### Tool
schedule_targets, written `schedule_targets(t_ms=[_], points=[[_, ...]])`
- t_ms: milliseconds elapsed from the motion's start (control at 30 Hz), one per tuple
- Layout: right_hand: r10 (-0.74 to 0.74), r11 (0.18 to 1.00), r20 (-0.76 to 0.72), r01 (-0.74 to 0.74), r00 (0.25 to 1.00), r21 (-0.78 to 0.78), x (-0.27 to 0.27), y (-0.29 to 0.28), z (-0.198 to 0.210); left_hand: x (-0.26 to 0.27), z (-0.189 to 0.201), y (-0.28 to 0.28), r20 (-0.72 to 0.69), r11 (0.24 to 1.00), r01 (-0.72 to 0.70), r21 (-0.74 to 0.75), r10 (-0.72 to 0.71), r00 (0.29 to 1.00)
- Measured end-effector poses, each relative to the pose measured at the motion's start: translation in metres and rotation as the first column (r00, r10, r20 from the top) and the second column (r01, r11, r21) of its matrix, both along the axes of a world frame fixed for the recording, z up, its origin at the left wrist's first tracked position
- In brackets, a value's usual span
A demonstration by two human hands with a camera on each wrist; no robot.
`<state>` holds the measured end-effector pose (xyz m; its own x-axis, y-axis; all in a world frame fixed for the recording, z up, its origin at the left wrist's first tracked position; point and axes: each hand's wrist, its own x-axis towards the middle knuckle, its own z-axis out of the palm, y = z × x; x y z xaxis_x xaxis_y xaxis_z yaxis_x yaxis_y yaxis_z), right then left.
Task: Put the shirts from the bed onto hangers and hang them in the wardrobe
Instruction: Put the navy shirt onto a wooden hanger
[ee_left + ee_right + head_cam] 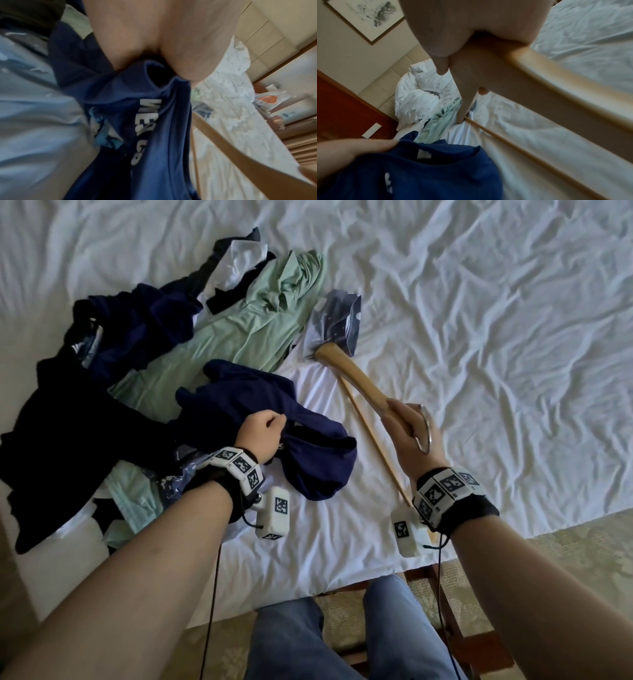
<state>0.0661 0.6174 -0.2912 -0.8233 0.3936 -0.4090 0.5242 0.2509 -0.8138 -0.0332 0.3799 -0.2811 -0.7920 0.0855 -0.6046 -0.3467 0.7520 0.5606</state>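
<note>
Early in the job: the left hand [262, 436] clutches a navy shirt [308, 446] bunched on the bed [479, 320], the right hand [411, 433] grips a wooden hanger [352, 378], nothing hung yet, other shirts [239, 320] waiting.

You're gripping the hanger [513, 75] with your right hand [447, 27], and your left hand [351, 150] is holding the blue shirt [423, 171] over the bed [539, 142].
</note>
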Motion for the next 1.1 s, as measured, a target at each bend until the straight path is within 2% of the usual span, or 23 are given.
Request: schedule_targets(t_ms=[200, 400, 533, 667, 767, 867, 933, 1000, 1100], points=[[0.229, 0.970, -0.044, -0.225, 0.972, 0.090, -0.018, -0.027, 0.031, -0.016, 0.047, 0.004, -0.028, 0.988, 0.060, 0.141, -0.057, 0.998], [0.412, 0.897, -0.078, -0.390, 0.908, 0.208, -0.041, -0.052, 0.089, -0.027, 0.125, 0.001, -0.106, 0.978, 0.134, 0.157, -0.118, 0.987], [0.457, 0.869, -0.125, -0.412, 0.881, 0.274, -0.059, -0.075, 0.139, -0.035, 0.187, -0.007, -0.174, 0.972, 0.181, 0.153, -0.154, 0.973], [0.486, 0.851, -0.187, -0.414, 0.854, 0.323, -0.076, -0.089, 0.187, -0.042, 0.254, -0.023, -0.276, 0.961, 0.142, 0.238, -0.073, 0.958], [0.461, 0.859, -0.248, -0.360, 0.852, 0.364, -0.086, -0.097, 0.225, -0.044, 0.303, -0.042, -0.344, 0.965, 0.102, 0.242, -0.013, 0.939], [0.434, 0.873, -0.300, -0.315, 0.850, 0.371, -0.097, -0.100, 0.264, -0.043, 0.348, -0.063, -0.435, 0.954, 0.050, 0.294, 0.087, 0.896], [0.437, 0.872, -0.316, -0.311, 0.842, 0.377, -0.105, -0.099, 0.288, -0.041, 0.375, -0.079, -0.516, 0.951, 0.014, 0.308, 0.155, 0.843], [0.448, 0.864, -0.324, -0.310, 0.834, 0.398, -0.114, -0.100, 0.312, -0.040, 0.397, -0.098, -0.577, 0.958, -0.012, 0.286, 0.182, 0.796], [0.460, 0.869, -0.368, -0.325, 0.808, 0.373, -0.124, -0.105, 0.352, -0.039, 0.418, -0.127, -0.592, 0.966, -0.032, 0.255, 0.183, 0.785]])
